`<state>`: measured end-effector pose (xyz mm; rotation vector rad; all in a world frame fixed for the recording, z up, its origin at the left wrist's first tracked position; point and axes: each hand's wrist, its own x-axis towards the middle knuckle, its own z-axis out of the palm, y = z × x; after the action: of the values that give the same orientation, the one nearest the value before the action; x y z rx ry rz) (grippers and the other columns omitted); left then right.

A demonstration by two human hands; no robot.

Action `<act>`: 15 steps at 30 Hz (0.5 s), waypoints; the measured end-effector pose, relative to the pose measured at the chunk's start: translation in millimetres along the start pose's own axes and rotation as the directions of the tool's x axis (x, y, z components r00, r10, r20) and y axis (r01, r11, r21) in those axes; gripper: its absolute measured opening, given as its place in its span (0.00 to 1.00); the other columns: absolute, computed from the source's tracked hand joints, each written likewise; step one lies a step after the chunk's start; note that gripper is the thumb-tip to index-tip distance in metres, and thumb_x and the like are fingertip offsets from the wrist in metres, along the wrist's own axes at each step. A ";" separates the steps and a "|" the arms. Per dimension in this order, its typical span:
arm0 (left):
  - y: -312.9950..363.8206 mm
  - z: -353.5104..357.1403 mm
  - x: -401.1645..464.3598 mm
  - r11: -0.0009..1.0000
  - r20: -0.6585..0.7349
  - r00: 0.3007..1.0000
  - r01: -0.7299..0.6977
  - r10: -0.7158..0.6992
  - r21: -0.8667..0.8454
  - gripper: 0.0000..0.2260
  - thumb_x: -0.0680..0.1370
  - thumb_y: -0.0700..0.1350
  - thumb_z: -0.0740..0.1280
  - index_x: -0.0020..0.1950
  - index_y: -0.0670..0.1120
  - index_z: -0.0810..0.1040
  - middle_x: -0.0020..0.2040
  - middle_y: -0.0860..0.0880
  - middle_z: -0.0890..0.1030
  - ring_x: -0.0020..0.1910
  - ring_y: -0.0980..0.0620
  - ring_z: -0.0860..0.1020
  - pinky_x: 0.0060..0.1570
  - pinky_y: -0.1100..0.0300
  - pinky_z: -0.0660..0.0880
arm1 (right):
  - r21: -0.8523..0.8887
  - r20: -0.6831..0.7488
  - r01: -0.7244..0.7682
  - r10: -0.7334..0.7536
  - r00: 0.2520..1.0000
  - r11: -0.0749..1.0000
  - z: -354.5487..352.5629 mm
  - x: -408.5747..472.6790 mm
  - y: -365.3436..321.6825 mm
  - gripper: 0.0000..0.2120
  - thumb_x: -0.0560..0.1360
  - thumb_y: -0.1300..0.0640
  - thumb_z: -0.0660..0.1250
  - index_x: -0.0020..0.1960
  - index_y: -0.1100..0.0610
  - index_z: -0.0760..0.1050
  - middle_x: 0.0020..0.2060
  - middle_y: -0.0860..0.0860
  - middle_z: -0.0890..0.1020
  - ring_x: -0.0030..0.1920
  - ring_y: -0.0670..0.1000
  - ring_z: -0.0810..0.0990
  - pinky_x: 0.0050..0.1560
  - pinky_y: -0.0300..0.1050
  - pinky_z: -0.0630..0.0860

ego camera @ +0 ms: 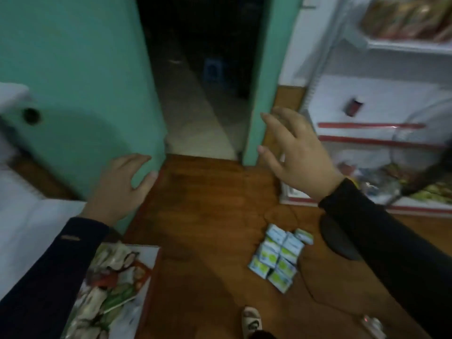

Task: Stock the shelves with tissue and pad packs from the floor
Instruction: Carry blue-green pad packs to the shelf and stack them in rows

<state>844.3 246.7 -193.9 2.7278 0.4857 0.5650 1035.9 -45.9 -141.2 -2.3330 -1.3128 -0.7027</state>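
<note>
Both hands are hanging open and holding nothing, the left hand (pixel 119 184) near the green wall (pixel 73 69), the right hand (pixel 297 155) raised above the packs (pixel 278 255) clustered on the floor (pixel 208 216) below the shelves (pixel 381 133); bending low and gripping several packs squarely seems best

A cluster of small white-and-green wrapped packs (pixel 278 258) was laid on the brown wooden floor (pixel 208 216), right of centre. The white metal shelf unit (pixel 381 94) was set behind it to the right, and the dark open doorway (pixel 203 81) straight ahead.
</note>
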 end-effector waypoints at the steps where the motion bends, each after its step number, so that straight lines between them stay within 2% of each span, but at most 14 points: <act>1: 15.4 15.8 5.2 0.999 0.029 0.999 -0.036 0.037 -0.012 0.27 0.76 0.61 0.56 0.63 0.42 0.77 0.60 0.41 0.79 0.60 0.42 0.74 0.62 0.52 0.68 | -0.024 -0.004 -0.038 0.038 0.999 0.999 -7.3 -17.5 14.7 0.26 0.79 0.47 0.61 0.72 0.60 0.66 0.66 0.62 0.70 0.66 0.62 0.69 0.67 0.55 0.67; 7: 121.0 111.7 36.7 0.976 0.232 0.949 -0.196 0.213 -0.095 0.30 0.76 0.66 0.51 0.70 0.49 0.70 0.67 0.46 0.72 0.67 0.48 0.69 0.66 0.49 0.68 | -0.083 0.016 -0.259 0.262 0.965 0.962 -27.6 -121.4 95.8 0.25 0.80 0.47 0.61 0.72 0.60 0.66 0.65 0.61 0.70 0.65 0.61 0.70 0.64 0.54 0.69; 11: 201.0 179.6 54.7 0.946 0.315 0.892 -0.306 0.325 -0.112 0.28 0.77 0.63 0.52 0.71 0.49 0.70 0.68 0.47 0.72 0.68 0.49 0.67 0.65 0.57 0.63 | -0.078 0.087 -0.366 0.372 0.924 0.927 -21.3 -184.6 159.2 0.26 0.80 0.47 0.59 0.73 0.59 0.64 0.67 0.61 0.69 0.66 0.60 0.68 0.67 0.54 0.67; 15: 262.3 265.3 65.4 0.941 0.423 0.841 -0.314 0.337 -0.125 0.25 0.78 0.61 0.55 0.72 0.50 0.68 0.68 0.49 0.71 0.68 0.51 0.66 0.65 0.58 0.62 | -0.011 0.201 -0.457 0.450 0.870 0.889 13.3 -242.6 232.5 0.26 0.80 0.47 0.61 0.74 0.57 0.63 0.68 0.59 0.68 0.69 0.59 0.67 0.67 0.55 0.68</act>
<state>1083.3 -23.8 -308.8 2.7800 -0.1104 0.0165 1133.1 -319.0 -311.8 -2.5936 -0.7785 -0.2961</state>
